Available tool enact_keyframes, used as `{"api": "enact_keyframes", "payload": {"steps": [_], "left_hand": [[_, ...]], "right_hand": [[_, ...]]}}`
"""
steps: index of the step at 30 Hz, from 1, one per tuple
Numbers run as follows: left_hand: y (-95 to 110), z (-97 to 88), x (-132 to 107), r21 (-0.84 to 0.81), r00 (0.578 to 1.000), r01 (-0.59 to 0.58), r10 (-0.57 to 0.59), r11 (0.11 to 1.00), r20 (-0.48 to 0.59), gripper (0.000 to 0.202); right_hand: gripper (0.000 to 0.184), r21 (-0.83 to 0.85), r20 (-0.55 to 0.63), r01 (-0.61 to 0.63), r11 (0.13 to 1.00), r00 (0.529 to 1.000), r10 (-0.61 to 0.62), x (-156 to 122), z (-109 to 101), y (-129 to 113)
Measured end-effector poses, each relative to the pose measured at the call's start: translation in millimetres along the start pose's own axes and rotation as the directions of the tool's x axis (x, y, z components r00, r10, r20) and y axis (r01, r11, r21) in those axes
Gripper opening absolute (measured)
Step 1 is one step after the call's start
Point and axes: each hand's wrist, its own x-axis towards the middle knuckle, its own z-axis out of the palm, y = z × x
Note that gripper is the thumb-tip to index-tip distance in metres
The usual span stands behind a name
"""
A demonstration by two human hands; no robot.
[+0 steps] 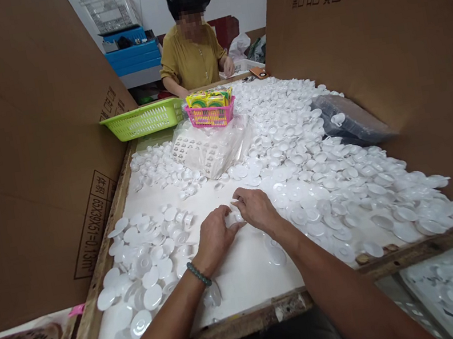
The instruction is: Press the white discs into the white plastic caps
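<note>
Over the middle of the white tabletop (245, 282), my left hand (216, 230) and my right hand (255, 206) meet with fingers closed. Between them is a small white plastic piece (233, 218), gripped from both sides; my fingers cover much of it. A green bead bracelet (199, 274) circles my left wrist. To the left of my left hand lies a loose group of white round plastic pieces (151, 277), some with a short cylindrical neck. A much larger heap of white disc-shaped pieces (319, 177) spreads beside and beyond my right hand.
Wooden edging (252, 323) borders the table. Cardboard walls (22, 140) stand on both sides. Farther back are a clear bag (209, 148), a pink basket (211, 116) of yellow packets, a green basket (146, 120) and a dark wrapped block (348, 117). A person (192, 53) sits opposite.
</note>
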Motion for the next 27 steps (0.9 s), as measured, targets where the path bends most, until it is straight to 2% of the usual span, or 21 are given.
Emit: {"api": "enact_keyframes", "payload": {"steps": [2, 5, 7, 10, 13, 15, 18, 20, 23, 25, 27], "left_hand": [[4.4, -0.6, 0.8, 0.013, 0.999, -0.032, 0.032, 0.999, 0.017, 0.027], [9.5, 2.1, 1.3, 0.054, 0.99, -0.136, 0.134, 0.989, 0.039, 0.012], [9.6, 4.4, 1.3, 0.055, 0.985, -0.167, 0.165, 0.984, 0.044, 0.005], [3.3, 3.9, 1.1, -0.026, 0.995, -0.099, 0.098, 0.995, -0.01, 0.007], [-5.9, -2.0, 0.9, -0.096, 0.995, 0.013, -0.022, 0.995, -0.097, 0.014], [-10.2, -5.9, 0.9, -0.097, 0.991, 0.049, -0.061, 0.994, -0.121, 0.015], [-13.0, -7.1, 1.8, -0.073, 0.992, 0.039, -0.048, 0.997, -0.118, 0.014], [-13.6, -5.8, 3.2, -0.064, 0.991, 0.029, -0.037, 0.998, -0.128, 0.014], [-14.4, -5.6, 6.9, -0.075, 0.988, 0.05, -0.06, 0.996, -0.14, 0.013], [-15.1, -7.7, 10.0, -0.114, 0.986, 0.092, -0.106, 0.989, -0.125, 0.011], [-16.1, -9.8, 13.0, -0.191, 0.985, 0.136, -0.154, 0.972, -0.083, 0.01]], "right_hand": [[0.009, -0.044, -0.021, -0.033, 0.998, 0.999, 0.033, 1.5, -1.1, 1.3], [0.009, -0.062, -0.022, -0.081, 0.995, 0.997, 0.079, 3.4, -2.0, 2.9], [0.009, -0.052, -0.019, -0.102, 0.993, 0.995, 0.102, 3.8, -1.7, 3.7], [0.009, -0.044, 0.005, -0.126, 0.991, 0.992, 0.126, 2.8, -0.1, 4.2], [0.009, -0.027, 0.088, -0.121, 0.992, 0.988, 0.123, 0.7, 2.1, 3.1], [0.008, -0.017, 0.145, -0.112, 0.994, 0.983, 0.113, -0.4, 2.8, 1.6], [0.012, 0.02, 0.115, -0.032, 0.999, 0.993, 0.029, -1.7, 1.2, -0.5], [0.024, 0.099, 0.064, 0.096, 0.99, 0.993, -0.102, -2.7, -1.1, -1.8], [0.042, 0.224, 0.065, 0.271, 0.936, 0.954, -0.292, -4.6, -4.0, -3.3], [0.044, 0.238, 0.101, 0.302, 0.923, 0.938, -0.333, -5.2, -4.7, -3.6], [0.037, 0.226, 0.13, 0.29, 0.93, 0.937, -0.323, -4.9, -4.7, -3.2]]}}
